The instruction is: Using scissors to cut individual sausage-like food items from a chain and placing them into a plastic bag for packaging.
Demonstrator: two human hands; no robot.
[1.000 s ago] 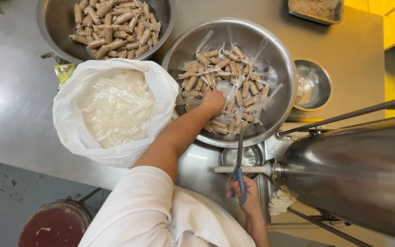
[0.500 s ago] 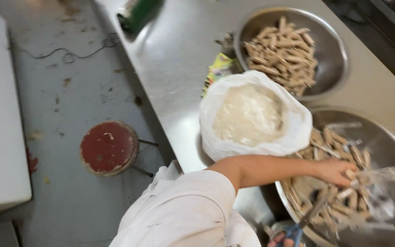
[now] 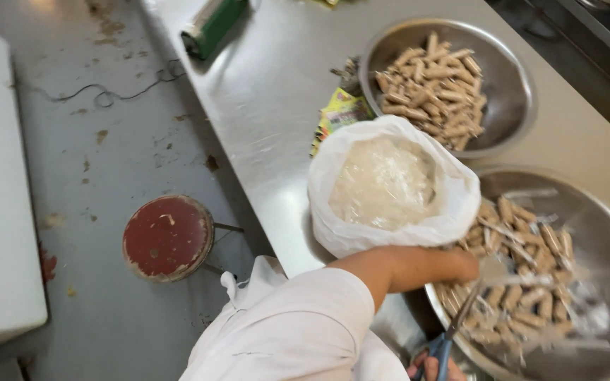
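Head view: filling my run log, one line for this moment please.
left hand in near bowl | right hand grips scissors | white bag beside bowl

A steel desk (image 3: 270,92) carried two metal bowls of brown sticks, the far bowl (image 3: 513,70) well apart from the near bowl (image 3: 601,212), a white bag (image 3: 390,233) of pale wrappers between them, a yellow-green packet (image 3: 340,113) just beside it, and a green roll (image 3: 213,28) at the far end
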